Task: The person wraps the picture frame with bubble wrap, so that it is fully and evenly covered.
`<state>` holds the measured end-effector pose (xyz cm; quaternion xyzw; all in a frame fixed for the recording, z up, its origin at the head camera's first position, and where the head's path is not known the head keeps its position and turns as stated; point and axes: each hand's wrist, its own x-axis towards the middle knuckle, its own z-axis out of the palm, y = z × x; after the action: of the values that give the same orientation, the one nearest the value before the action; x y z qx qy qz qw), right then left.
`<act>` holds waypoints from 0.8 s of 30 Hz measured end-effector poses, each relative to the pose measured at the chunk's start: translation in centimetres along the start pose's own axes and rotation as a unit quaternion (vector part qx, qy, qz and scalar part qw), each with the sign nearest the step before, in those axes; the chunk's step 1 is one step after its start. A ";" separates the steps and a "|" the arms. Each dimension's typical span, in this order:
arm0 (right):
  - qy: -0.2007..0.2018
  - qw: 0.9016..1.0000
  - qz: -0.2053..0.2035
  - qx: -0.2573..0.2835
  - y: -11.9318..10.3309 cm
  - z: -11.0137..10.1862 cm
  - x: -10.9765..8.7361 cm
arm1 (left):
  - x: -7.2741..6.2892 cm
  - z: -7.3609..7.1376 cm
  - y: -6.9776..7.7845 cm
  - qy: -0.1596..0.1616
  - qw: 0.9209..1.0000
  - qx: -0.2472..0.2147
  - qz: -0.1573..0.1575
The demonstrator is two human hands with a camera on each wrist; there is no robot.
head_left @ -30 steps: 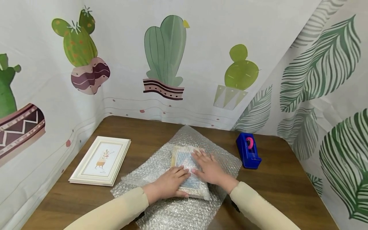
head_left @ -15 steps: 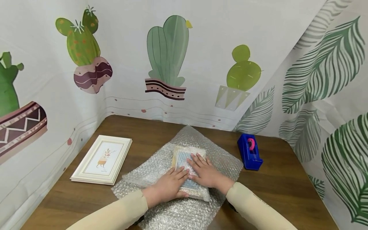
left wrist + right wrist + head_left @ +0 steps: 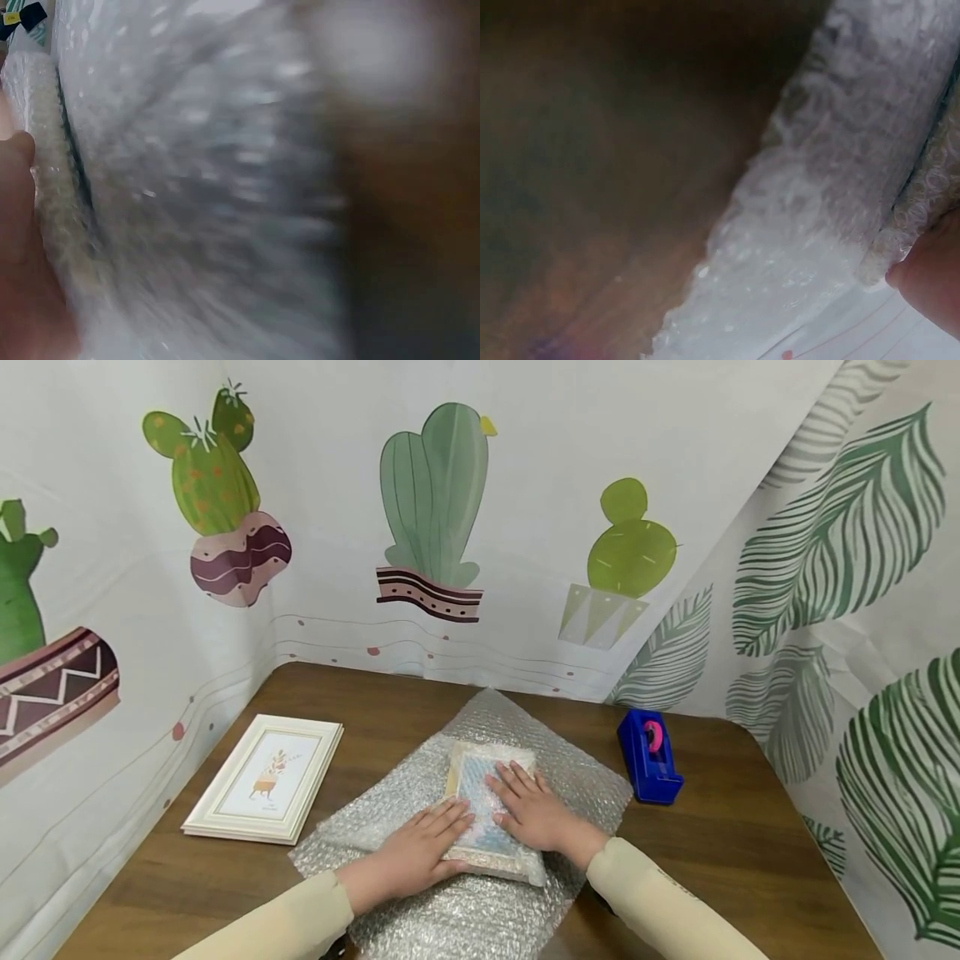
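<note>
A picture frame [image 3: 495, 852] with a blue picture lies under a layer of bubble wrap in the middle of the table. Beneath it spreads a larger sheet of bubble wrap [image 3: 457, 922], turned cornerwise. My left hand [image 3: 412, 856] rests with fingers extended on the near left part of the wrapped frame. On its right part my right hand [image 3: 536, 810] lies with fingers spread. In the left wrist view the bubble wrap [image 3: 202, 187] is blurred, and part of my left hand [image 3: 26, 247] touches the wrapped edge. A fingertip of my right hand [image 3: 934, 270] shows beside the wrapped edge in the right wrist view.
A white picture frame [image 3: 262, 777] with a plant drawing lies at the left of the brown table [image 3: 720, 860]. A blue tape dispenser [image 3: 649, 757] with a pink roll stands at the right. Cloth printed with cacti and leaves [image 3: 525, 527] hangs behind the table.
My left hand has slid left and toward me across the wrapped frame. My right hand has shifted slightly left and stays on the frame.
</note>
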<state>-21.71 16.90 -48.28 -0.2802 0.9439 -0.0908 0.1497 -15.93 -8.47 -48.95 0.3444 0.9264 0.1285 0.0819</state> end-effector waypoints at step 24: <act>-0.011 1.000 -0.005 0.010 0.5 0.2 0.2 | -8.2 -2.4 -3.2 0.041 0.976 -0.137 -0.162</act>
<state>-22.04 17.20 -48.61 -0.2846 0.9397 -0.0978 0.1627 -12.32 -16.58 -47.10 0.1696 0.9460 0.2534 0.1100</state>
